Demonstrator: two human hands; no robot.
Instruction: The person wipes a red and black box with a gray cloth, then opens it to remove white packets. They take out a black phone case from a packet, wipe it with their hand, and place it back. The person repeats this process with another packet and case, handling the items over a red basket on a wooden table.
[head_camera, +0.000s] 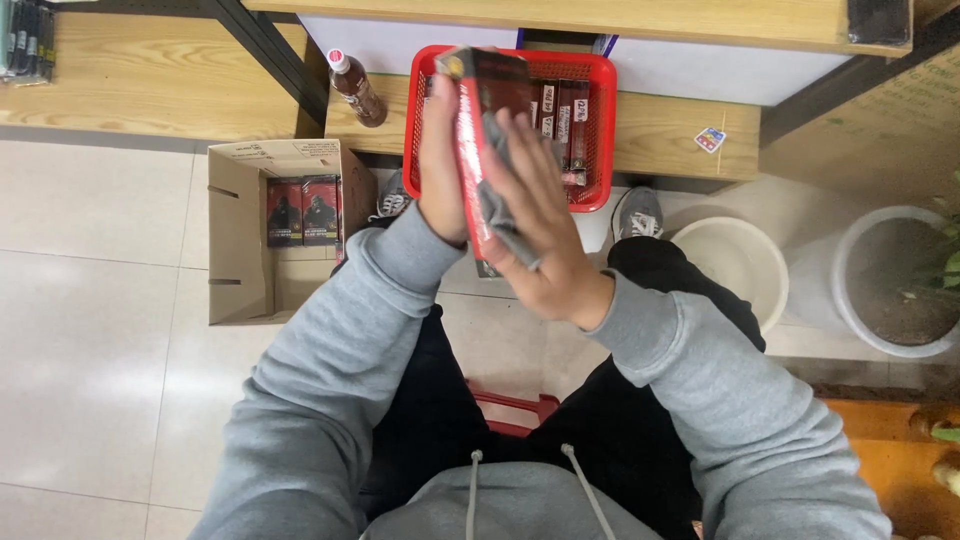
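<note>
Seated person, near centre: left hand (443, 165) clenched around an upright red-and-black box (482, 120), right hand (535, 225) pressing a grey cloth (497, 195) flat against its side. Beyond, a red basket (600, 130) on the wooden surface (670, 135) already holds similar boxes; more remain in the cardboard carton (235, 240), far left.

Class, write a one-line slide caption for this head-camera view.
Seated person's left hand holds a red-and-black box while the right hand presses a grey cloth on it, above a red basket.

Shop: stocked basket (596, 130) (wooden shelves (660, 135))
</note>
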